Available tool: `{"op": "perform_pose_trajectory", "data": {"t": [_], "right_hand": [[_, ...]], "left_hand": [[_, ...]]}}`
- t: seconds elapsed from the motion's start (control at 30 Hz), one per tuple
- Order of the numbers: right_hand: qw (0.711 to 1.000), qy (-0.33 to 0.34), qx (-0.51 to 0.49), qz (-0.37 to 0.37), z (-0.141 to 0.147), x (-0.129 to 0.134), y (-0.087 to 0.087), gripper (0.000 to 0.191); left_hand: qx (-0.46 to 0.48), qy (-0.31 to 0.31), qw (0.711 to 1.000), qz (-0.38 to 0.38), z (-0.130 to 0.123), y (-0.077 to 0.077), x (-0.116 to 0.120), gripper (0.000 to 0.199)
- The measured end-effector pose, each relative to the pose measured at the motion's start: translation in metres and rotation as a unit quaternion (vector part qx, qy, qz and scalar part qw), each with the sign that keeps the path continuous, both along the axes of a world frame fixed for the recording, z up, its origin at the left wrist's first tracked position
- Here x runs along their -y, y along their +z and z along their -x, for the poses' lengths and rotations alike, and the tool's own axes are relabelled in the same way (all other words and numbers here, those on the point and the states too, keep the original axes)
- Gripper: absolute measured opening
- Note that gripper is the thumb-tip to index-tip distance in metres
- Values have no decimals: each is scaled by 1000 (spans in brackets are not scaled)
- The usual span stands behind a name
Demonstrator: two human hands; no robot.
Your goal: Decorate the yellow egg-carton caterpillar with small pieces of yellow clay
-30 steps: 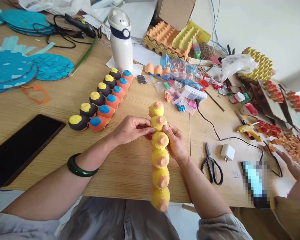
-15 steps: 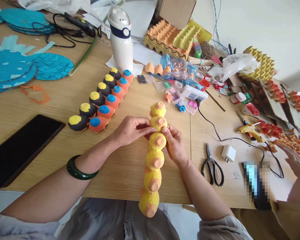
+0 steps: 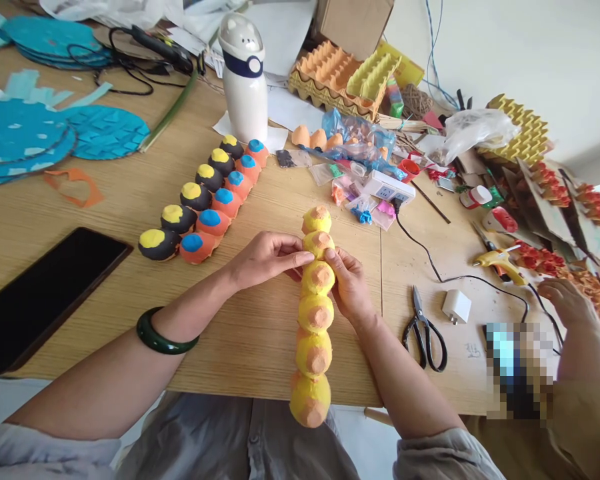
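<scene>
A long strip of joined yellow egg-carton cups [image 3: 316,313] with bare orange tips hangs over the table's front edge at its lower end. My left hand [image 3: 275,257] pinches its left side near the upper cups. On the right side, my right hand [image 3: 349,283] grips it with the thumb on top, fingers partly hidden behind. Left of my hands lie two rows of painted cups, one black with yellow tops [image 3: 181,218], the other orange with blue tops [image 3: 214,222].
A phone [image 3: 50,293] lies at left, a white bottle [image 3: 245,93] behind. At right are black-handled scissors [image 3: 423,330], a white adapter [image 3: 457,306], a yellow glue gun [image 3: 503,263], a power strip [image 3: 389,187] with its cable, and another person's hand [image 3: 570,307].
The lower end of the yellow strip has swung slightly right and up, still between both hands. The other person's hand has moved left, toward the glue gun.
</scene>
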State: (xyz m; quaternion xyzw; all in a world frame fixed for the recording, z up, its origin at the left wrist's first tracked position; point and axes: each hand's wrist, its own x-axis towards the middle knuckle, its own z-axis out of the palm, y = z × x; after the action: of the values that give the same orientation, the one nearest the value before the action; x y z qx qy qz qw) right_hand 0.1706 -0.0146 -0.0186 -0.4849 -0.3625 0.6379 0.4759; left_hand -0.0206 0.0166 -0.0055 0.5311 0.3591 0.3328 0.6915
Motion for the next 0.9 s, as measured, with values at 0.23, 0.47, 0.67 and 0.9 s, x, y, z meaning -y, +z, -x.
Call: {"op": "perform_pose_trajectory", "data": {"t": [0.23, 0.47, 0.67, 0.9], "right_hand": [[997, 34, 57, -47, 4, 5, 7, 47], [998, 23, 39, -34, 4, 3, 3, 48], [999, 43, -1, -20, -3, -4, -7, 45], [997, 60, -29, -35, -5, -2, -10, 42]], "left_hand": [[-92, 29, 992, -86, 4, -6, -3, 40], [-199, 119, 941, -246, -1, -4, 4, 46], [-44, 85, 990, -107, -1, 0, 3, 49], [-72, 95, 981, -156, -5, 5, 5, 36]]}}
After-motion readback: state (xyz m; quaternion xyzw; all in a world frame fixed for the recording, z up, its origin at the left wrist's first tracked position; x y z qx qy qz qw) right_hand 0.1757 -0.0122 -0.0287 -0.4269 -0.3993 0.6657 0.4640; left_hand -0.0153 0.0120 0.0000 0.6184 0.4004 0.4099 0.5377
